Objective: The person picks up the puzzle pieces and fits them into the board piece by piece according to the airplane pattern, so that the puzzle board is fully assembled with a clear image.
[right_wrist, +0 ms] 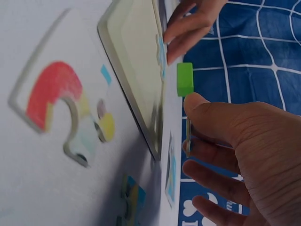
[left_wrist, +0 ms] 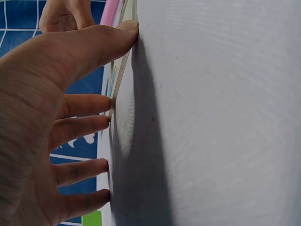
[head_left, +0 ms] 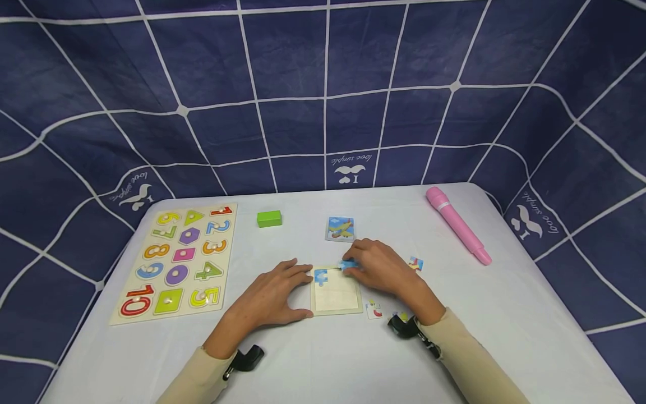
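While the left hand (head_left: pixel 270 294), fingers straight, touches the left edge of the puzzle tray (head_left: pixel 338 296), the right hand (head_left: pixel 377 267) pinches 1 blue piece (head_left: pixel 347 265) near its far right corner; 1 other piece (head_left: pixel 320 276) lies in its far left corner.

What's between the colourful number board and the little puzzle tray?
In the head view, the person's left hand lies between the number board and the puzzle tray.

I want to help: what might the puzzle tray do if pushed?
The puzzle tray looks stiff: its edges run straight. Low and broad, it would probably slide rather than tip. Being thin, it may feel light.
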`<state>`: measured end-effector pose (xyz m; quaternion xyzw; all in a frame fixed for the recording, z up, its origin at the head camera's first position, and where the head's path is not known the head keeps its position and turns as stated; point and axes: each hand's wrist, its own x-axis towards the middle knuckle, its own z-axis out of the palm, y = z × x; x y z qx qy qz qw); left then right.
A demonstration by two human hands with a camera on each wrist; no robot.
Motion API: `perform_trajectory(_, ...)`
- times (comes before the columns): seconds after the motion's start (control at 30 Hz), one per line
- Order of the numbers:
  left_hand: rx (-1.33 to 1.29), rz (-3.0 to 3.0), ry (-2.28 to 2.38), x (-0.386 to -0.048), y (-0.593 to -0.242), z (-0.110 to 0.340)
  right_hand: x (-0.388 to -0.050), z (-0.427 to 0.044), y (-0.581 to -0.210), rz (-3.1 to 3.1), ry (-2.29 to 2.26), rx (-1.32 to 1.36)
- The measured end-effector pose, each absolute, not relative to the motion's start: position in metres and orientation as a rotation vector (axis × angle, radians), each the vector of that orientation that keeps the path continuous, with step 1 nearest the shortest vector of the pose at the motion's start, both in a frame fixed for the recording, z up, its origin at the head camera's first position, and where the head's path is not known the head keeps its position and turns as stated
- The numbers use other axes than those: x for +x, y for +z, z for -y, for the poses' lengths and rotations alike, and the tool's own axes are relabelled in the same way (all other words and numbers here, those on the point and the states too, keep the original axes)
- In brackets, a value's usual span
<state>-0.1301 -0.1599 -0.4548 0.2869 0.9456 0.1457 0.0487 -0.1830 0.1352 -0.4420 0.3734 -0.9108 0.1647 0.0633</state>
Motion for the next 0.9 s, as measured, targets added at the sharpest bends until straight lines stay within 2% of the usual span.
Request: perform_trajectory(0.9, 0.891, -2.872, 0.447, -0.131, -0.455, 0.16, -0.178, -0.113, -0.455, 2.727, 0.421, 1.198)
